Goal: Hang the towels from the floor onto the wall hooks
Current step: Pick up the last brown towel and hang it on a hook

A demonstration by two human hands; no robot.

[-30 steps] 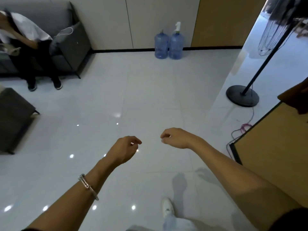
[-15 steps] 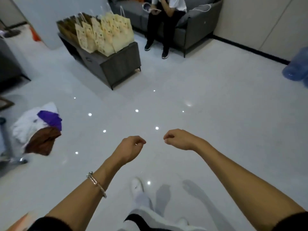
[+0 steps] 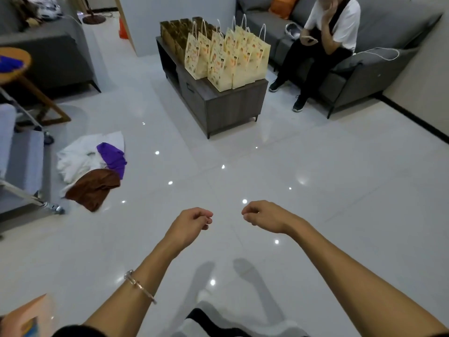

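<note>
A pile of towels lies on the glossy white floor at the left: a white towel [image 3: 77, 159], a purple towel [image 3: 113, 158] on top of it, and a brown towel [image 3: 93, 187] at its near edge. My left hand [image 3: 192, 224] and my right hand [image 3: 263, 215] hang in front of me over bare floor, fingers loosely curled, holding nothing. Both hands are well to the right of the pile. No wall hooks are in view.
A dark low table [image 3: 218, 103] with several paper gift bags [image 3: 226, 57] stands ahead. A person [image 3: 323, 45] sits on a grey sofa [image 3: 379, 66] at the back right. A metal rack [image 3: 21, 181] and a round wooden stool [image 3: 17, 69] stand at the left.
My view has swung left: the water bottles and fan left the frame, and the towel pile, table and rack came in and moved nearer. Both hands kept their loose curl.
</note>
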